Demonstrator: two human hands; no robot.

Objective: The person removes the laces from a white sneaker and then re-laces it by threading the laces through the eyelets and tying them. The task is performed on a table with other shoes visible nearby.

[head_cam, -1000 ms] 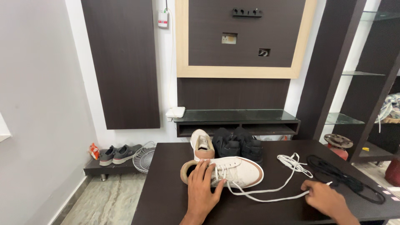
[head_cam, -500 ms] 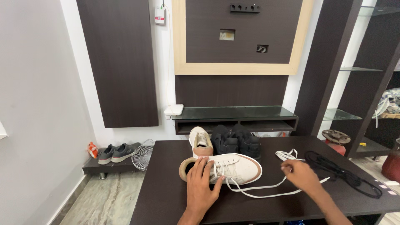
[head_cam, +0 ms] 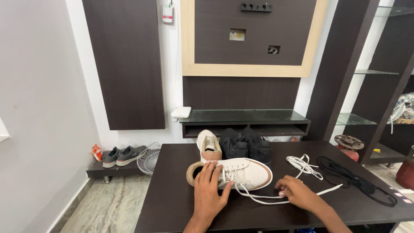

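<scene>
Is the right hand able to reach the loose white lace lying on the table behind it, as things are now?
Probably yes. The right hand rests on the table just in front of the loose white lace, and only bare tabletop lies between them. The black laces lie further right, out of the way.

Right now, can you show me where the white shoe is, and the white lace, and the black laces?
white shoe (head_cam: 248, 172): head view, on the toe top.
white lace (head_cam: 258, 199): head view, on the loop lying on the table by the right hand.
black laces (head_cam: 353, 181): head view, on the strands at the table's right.
</scene>
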